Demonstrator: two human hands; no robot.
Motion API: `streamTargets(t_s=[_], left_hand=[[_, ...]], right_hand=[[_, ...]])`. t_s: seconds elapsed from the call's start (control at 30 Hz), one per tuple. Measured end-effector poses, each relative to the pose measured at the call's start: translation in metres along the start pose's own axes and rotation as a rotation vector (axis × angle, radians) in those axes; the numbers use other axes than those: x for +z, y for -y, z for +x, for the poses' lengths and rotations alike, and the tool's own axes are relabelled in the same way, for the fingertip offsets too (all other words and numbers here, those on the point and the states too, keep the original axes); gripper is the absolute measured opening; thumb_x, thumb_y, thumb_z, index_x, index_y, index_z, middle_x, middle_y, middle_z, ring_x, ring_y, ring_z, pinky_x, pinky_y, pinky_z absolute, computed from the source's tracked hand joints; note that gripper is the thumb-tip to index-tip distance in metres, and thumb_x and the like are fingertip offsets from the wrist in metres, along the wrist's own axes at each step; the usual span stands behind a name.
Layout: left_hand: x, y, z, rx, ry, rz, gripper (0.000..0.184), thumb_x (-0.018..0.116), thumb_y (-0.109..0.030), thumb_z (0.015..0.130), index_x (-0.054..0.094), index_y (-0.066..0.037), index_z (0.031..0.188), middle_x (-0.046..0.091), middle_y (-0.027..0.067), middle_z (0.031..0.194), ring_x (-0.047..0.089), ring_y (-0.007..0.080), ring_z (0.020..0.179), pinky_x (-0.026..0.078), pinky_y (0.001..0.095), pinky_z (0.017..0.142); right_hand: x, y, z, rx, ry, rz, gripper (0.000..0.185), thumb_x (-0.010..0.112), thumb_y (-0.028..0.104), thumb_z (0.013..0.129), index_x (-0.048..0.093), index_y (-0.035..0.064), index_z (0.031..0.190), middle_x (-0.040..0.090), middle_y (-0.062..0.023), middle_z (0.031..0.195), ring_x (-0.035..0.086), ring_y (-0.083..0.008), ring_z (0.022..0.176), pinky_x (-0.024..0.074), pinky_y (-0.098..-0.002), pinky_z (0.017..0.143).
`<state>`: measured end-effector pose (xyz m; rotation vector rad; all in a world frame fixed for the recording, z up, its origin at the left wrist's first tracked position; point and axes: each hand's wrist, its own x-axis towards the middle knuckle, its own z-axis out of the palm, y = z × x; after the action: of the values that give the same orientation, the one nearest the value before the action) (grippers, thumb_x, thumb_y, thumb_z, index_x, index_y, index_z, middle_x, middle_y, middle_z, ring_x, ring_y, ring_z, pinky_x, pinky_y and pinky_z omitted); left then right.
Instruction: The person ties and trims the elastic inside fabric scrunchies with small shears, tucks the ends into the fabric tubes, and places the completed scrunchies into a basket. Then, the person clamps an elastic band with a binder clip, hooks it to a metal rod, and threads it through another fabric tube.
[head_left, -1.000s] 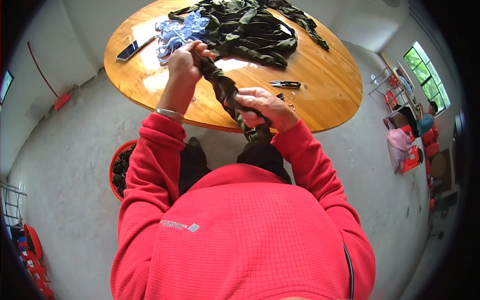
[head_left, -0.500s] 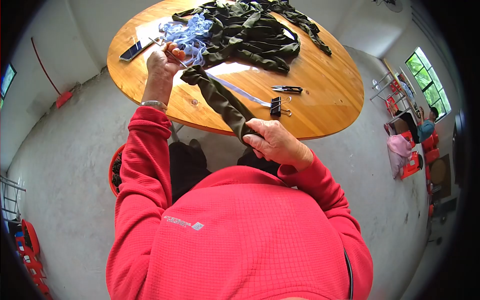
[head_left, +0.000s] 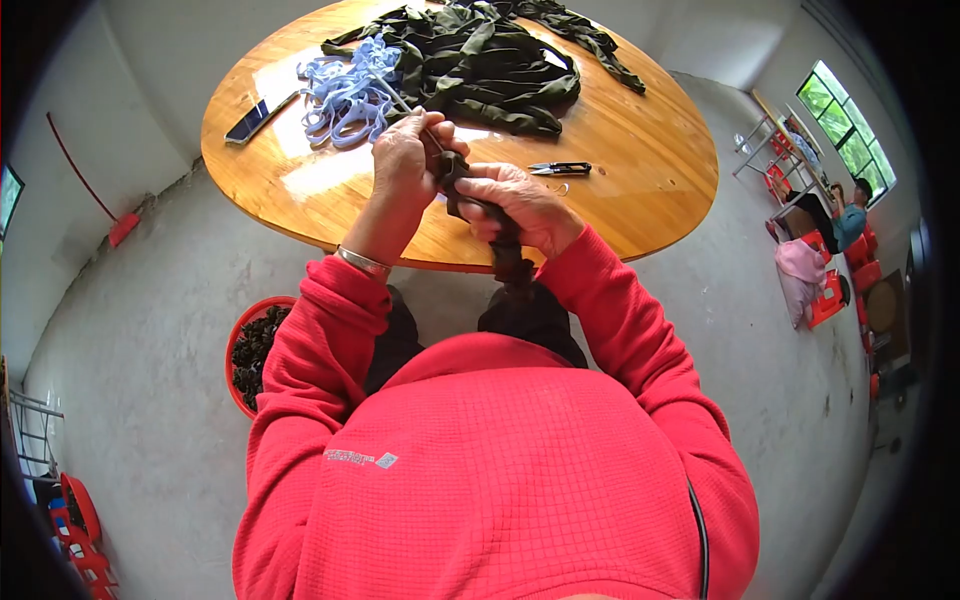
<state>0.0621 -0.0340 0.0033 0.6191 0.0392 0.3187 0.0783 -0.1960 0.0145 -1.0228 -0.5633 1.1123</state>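
My left hand [head_left: 402, 160] is closed around a thin metal rod [head_left: 397, 97], whose far end points up toward a pile of light blue ribbon [head_left: 345, 95]. My right hand [head_left: 530, 208] grips a dark green fabric strip [head_left: 512, 262] close beside the left hand. The fabric is bunched up near the rod, and its lower end hangs past the table edge. Whether the rod runs inside the fabric is hidden by the fingers. Thread snips [head_left: 560, 169] lie just beyond my right hand. Of the binder clip, only a bit of wire shows behind that hand.
A heap of dark green fabric strips [head_left: 500, 75] covers the far part of the round wooden table [head_left: 650, 190]. A phone [head_left: 260, 118] lies at the left. On the floor stands a red basin [head_left: 237, 372] of dark scraps. A person [head_left: 850, 220] sits far right.
My hands have come together over the table edge. The fabric, stretched between them before, is now bunched up. The binder clip has become mostly hidden, and the view has shifted slightly.
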Motion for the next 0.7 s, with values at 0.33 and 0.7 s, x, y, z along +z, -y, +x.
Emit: streamTargets(t_s=[0.33, 0.7], left_hand=[[-0.052, -0.091, 0.036, 0.133, -0.111, -0.065, 0.027, 0.031, -0.017, 0.095, 0.045, -0.006, 0.075, 0.047, 0.0032, 0.058, 0.045, 0.0183, 0.049, 0.043, 0.0335, 0.051], [-0.153, -0.241, 0.041, 0.385, -0.295, 0.091, 0.035, 0.027, -0.023, 0.097, 0.044, -0.007, 0.071, 0.042, 0.0043, 0.057, 0.042, 0.0184, 0.05, 0.042, 0.0364, 0.056]], right_hand=[[-0.012, 0.001, -0.03, 0.161, 0.189, -0.383, 0.04, 0.056, 0.008, 0.086, 0.046, -0.0002, 0.124, 0.051, 0.0006, 0.065, 0.044, -0.0042, 0.045, 0.0382, -0.0169, 0.042], [-0.03, 0.014, -0.04, 0.384, 0.109, -0.825, 0.05, 0.05, 0.01, 0.081, 0.038, 0.0076, 0.13, 0.062, -0.0108, 0.071, 0.056, -0.0112, 0.048, 0.0473, -0.0248, 0.044]])
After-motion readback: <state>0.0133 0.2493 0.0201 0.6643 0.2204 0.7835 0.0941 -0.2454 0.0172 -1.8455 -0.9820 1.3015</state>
